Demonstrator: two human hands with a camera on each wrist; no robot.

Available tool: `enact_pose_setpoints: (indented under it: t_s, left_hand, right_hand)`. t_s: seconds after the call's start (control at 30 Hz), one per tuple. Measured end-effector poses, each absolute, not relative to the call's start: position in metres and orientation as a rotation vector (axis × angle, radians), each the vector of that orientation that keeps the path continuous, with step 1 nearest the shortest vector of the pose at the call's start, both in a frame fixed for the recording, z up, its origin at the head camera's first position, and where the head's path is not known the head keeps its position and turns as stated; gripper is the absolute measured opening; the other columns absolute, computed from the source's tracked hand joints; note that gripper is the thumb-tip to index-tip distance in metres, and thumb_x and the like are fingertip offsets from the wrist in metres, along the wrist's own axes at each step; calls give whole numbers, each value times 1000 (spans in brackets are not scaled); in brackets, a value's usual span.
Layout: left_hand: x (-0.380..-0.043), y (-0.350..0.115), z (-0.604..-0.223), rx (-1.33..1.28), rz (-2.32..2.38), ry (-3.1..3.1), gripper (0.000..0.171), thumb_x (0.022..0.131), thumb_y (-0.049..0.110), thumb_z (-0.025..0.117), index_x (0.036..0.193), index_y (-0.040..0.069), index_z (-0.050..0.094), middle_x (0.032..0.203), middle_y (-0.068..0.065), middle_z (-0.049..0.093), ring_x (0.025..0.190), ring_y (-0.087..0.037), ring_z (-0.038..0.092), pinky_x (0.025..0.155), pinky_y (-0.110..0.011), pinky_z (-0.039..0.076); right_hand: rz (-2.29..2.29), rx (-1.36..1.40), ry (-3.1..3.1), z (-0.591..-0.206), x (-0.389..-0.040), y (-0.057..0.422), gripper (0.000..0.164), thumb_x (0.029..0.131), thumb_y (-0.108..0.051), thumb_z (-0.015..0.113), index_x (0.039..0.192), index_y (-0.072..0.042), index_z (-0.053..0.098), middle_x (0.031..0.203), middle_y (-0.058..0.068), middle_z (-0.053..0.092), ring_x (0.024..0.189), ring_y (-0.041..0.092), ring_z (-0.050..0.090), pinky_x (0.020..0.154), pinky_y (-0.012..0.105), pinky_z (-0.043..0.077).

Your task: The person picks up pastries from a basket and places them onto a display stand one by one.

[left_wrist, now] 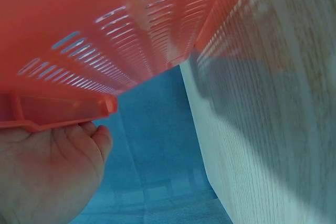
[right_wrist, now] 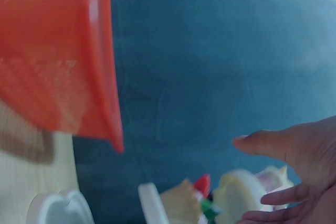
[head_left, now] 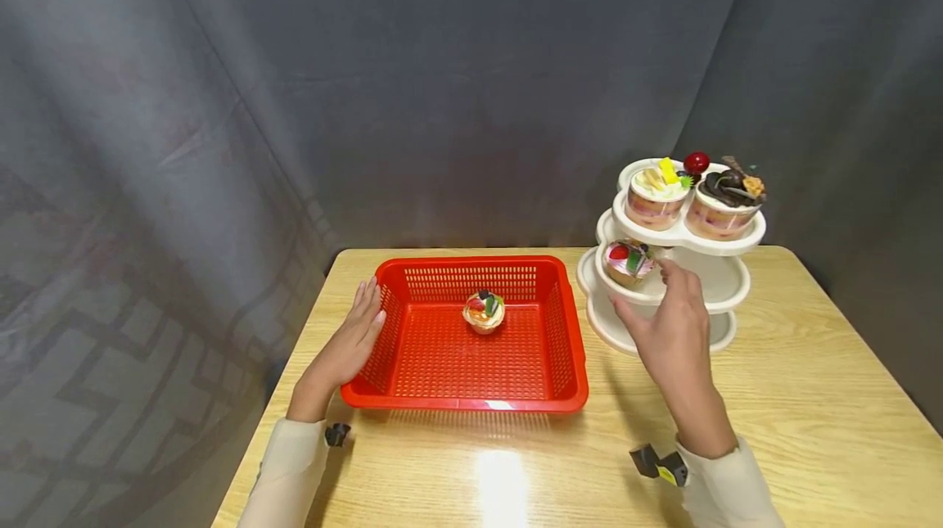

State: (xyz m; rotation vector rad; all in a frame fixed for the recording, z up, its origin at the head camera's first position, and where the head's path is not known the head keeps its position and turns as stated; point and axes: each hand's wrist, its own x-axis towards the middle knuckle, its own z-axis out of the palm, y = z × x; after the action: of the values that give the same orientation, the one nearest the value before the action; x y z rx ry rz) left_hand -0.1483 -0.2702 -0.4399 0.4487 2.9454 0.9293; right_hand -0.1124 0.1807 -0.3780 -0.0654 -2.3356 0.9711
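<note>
My left hand [head_left: 354, 344] rests along the left rim of a red plastic basket [head_left: 471, 404], fingers straight; the left wrist view shows its palm under the rim edge. Inside the basket sits a small cupcake [head_left: 483, 313] with fruit on cream. My right hand [head_left: 674, 331] is at the middle tier of a white three-tier stand [head_left: 718, 291], thumb and fingers spread apart. Close by its fingertips, on that tier, is a cupcake [head_left: 629, 262] with pink cream and a strawberry. In the right wrist view this cupcake [right_wrist: 181, 203] appears beyond the spread hand, with a gap between them.
The stand's top tier bears a yellow-topped dessert cup [head_left: 656, 196], a chocolate-topped dessert cup [head_left: 725, 205] and a red cherry [head_left: 696, 163]. Its bottom tier [head_left: 611, 327] is partly hidden by my right hand. A grey curtain [head_left: 471, 102] hangs behind the wooden table [head_left: 412, 462].
</note>
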Motion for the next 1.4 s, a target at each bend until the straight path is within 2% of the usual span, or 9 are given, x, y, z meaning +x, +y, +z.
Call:
enact_pose_setpoints:
  t_s: [0.13,0.23,0.33,0.53,0.73,0.97,1.17,1.4]
  left_hand:
    - [-148,-272,-439,448,935,2953,60,112,29,34,161,1,14,171,-9,0,156,-30,-9,119,-64,12]
    - [-148,-272,-440,454,936,2951,60,112,29,33,161,0,14,171,-10,1,156,-33,-8,119,-64,12]
    - [-148,-271,-441,461,941,2947,61,112,30,33,161,0,14,171,-11,1,156,-35,-7,119,-65,11]
    - [-147,-271,-442,444,945,2952,61,112,31,33,161,1,14,171,-10,1,156,-32,-7,119,-64,12]
    - [-148,-272,-443,442,931,2955,61,112,31,33,161,1,13,171,-8,0,156,-32,-7,120,-63,12]
    - [-151,-271,-442,451,932,2955,61,112,30,34,161,1,13,171,-11,1,156,-34,-6,119,-65,12]
    - [-154,-269,-441,462,948,2959,60,112,29,33,161,2,12,171,-9,0,156,-30,-8,120,-63,12]
    - [-149,-271,-445,455,955,2954,60,112,29,34,161,1,12,171,-11,1,156,-30,-8,119,-64,12]
  right_hand:
    - [1015,93,-2359,-366,-112,171,67,77,-8,88,131,10,53,118,29,57,106,46,56,89,59,45]
    - [1080,196,-2365,-359,-115,163,63,77,-8,88,129,8,56,118,27,61,106,44,61,91,56,48]
    - [1130,288,-2368,-353,-120,156,59,79,-9,87,128,6,58,118,24,64,105,42,65,92,55,50]
    - [1213,461,-2424,-341,-135,141,56,83,-10,84,130,4,58,120,21,65,105,38,65,91,54,54]
    - [1298,507,-2501,-334,-152,130,53,86,-14,82,131,2,59,124,19,66,110,36,64,93,53,54]
    - [1211,571,-2575,-327,-169,116,52,86,-19,82,130,0,61,121,19,69,107,37,67,91,52,55]
    - [1175,627,-2592,-326,-185,105,48,86,-19,81,126,0,64,117,18,71,105,37,68,91,50,54]
    - [1332,664,-2624,-335,-207,91,60,87,-23,82,135,0,57,115,16,71,104,33,69,92,47,55]
